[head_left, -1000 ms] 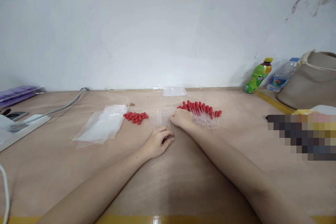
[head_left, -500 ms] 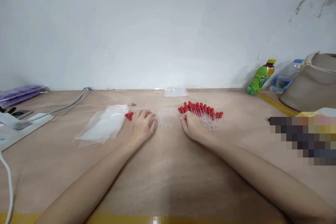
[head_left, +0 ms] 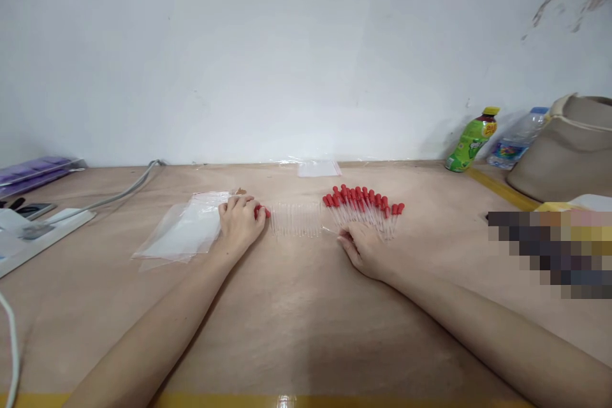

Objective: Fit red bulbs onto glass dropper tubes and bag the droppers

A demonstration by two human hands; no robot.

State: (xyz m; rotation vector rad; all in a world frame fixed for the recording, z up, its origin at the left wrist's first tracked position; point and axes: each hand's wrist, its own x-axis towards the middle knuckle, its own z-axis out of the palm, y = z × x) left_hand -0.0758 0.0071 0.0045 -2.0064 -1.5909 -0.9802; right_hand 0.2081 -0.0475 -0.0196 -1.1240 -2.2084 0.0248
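Note:
My left hand lies curled over a small heap of red rubber bulbs, covering most of it; what its fingers hold is hidden. Just right of it is a row of clear glass tubes lying on the brown table. My right hand rests below a fan of finished droppers with red bulbs; its fingers pinch one clear tube that points left.
Clear plastic bags lie left of my left hand, another small bag at the wall. A green bottle, a water bottle and a beige bag stand far right. A white cable and power strip are left.
My left hand moved from below the tubes up and left onto the red bulbs. My right hand drew back from the tubes toward me and now pinches a clear tube.

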